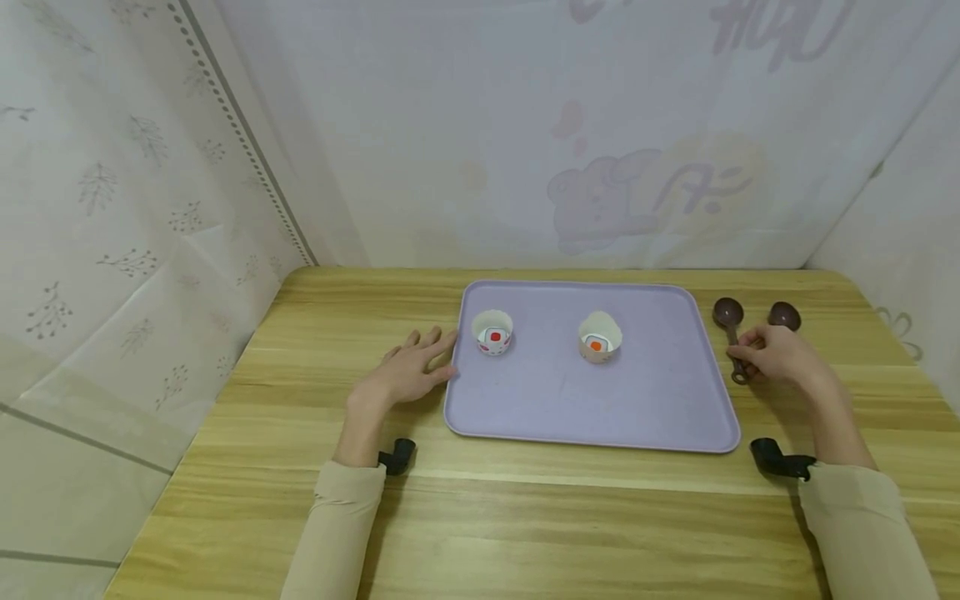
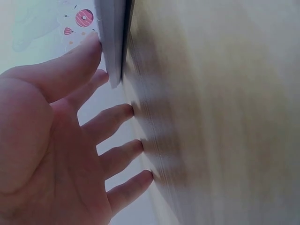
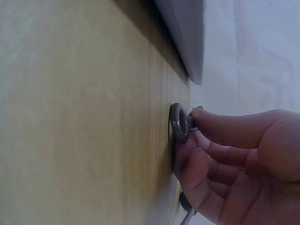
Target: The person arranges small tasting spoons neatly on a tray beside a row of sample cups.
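My right hand (image 1: pixel 783 354) pinches the handle of a dark brown measuring spoon (image 1: pixel 727 313) beside the tray's right edge. The spoon's bowl points away from me, and its ring end (image 3: pixel 179 123) shows close against the table in the right wrist view. A second brown measuring spoon (image 1: pixel 784 315) lies just beyond that hand, its handle mostly hidden. At the left edge of the lilac tray (image 1: pixel 525 408), my left hand (image 1: pixel 401 371) rests with fingers spread and holds nothing. Its thumb (image 2: pixel 77 65) is right at the tray's rim; the other fingertips reach the table.
On the tray stand two small paper cups: one with red markings (image 1: pixel 492 333) at the left, one with an orange mark inside (image 1: pixel 599 337) near the middle. The wooden table (image 1: pixel 510 517) ends at a pale printed curtain (image 1: pixel 450 150) behind and at both sides.
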Demonstrator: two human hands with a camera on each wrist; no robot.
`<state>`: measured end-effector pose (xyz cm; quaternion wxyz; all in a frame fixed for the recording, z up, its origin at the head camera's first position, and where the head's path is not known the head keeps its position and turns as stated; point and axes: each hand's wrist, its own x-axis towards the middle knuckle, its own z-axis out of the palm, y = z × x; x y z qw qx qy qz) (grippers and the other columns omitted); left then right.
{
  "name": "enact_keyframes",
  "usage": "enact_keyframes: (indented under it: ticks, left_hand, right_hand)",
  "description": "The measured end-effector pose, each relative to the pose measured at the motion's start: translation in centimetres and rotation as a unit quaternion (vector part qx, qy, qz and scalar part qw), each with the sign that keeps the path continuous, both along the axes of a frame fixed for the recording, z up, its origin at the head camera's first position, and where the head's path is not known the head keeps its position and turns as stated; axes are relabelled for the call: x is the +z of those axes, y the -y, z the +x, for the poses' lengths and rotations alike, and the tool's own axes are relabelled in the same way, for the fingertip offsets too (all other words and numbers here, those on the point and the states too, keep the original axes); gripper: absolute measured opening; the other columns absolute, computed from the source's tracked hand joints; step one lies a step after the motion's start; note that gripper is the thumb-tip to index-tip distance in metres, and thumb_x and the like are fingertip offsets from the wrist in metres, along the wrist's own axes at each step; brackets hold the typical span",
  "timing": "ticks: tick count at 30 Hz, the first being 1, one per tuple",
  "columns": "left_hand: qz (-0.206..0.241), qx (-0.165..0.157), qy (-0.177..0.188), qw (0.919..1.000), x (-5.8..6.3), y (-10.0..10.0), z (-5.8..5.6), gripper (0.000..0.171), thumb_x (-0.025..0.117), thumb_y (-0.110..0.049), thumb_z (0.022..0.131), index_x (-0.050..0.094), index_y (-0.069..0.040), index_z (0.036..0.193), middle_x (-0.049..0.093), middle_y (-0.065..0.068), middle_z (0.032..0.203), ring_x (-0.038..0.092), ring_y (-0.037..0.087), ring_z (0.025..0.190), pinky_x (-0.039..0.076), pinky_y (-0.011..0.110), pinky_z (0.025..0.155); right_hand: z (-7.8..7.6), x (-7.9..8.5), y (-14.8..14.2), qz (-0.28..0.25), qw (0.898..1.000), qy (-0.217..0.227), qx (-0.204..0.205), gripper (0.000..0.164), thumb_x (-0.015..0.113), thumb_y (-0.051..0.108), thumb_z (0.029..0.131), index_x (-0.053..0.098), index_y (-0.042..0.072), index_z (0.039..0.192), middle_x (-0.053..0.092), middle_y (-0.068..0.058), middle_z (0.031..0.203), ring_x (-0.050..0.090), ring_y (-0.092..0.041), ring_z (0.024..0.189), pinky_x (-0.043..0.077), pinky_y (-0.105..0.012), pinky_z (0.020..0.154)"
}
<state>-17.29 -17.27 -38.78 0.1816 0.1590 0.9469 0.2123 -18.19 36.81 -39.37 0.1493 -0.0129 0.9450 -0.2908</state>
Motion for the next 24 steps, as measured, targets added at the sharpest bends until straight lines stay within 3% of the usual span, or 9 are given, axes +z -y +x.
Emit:
enact_keyframes:
  ticks: [24]
  left_hand:
    - [0.006,-0.013,-0.005,0.9999,-0.14,0.02,-0.02,0.062,0.050,-0.039,0.106,0.028,-0.021,0.161,0.019,0.016,0.166,0.007,0.045,0.152,0.008,0.063,0.120]
  right_hand:
    - [0.07,0.04,0.26,0.001,1.000,-0.006,-0.004,0.026,0.060,0.015,0.102,0.055,-0.010,0.100,0.065,-0.005,0.076,0.062,-0.017,0.069,0.053,-0.028,0.059]
